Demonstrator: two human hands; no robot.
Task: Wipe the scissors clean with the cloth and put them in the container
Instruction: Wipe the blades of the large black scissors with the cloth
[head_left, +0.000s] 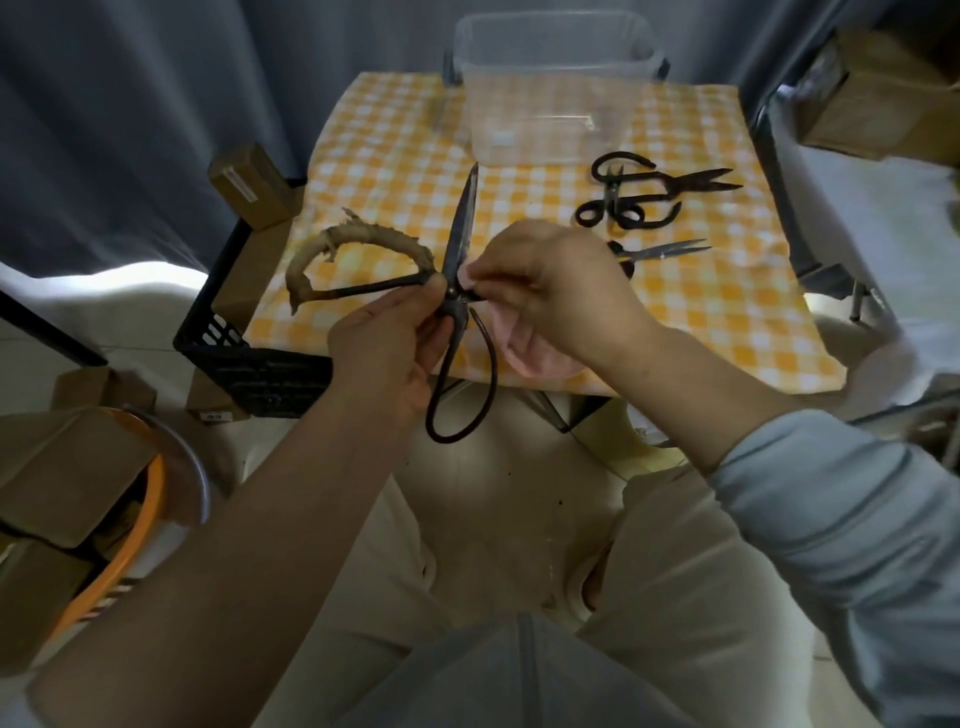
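Orange-checked surface (389, 156) carries a clear container (545, 104) at its far edge. Over the near edge, the left grip (395, 343) clasps large black scissors (462, 223) at the pivot. The right grip (550, 280) pinches a pink cloth (524, 353) against them. The cardboard box (249, 182) label is too blurred to read.

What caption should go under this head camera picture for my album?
Left hand holds the big scissors while right hand rubs them with a pink cloth; clear container behind.

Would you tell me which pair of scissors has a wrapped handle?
The large dark metal scissors in the left hand: one loop is bound in frayed tan material; the pairs on the yellow checked tablecloth have bare handles.
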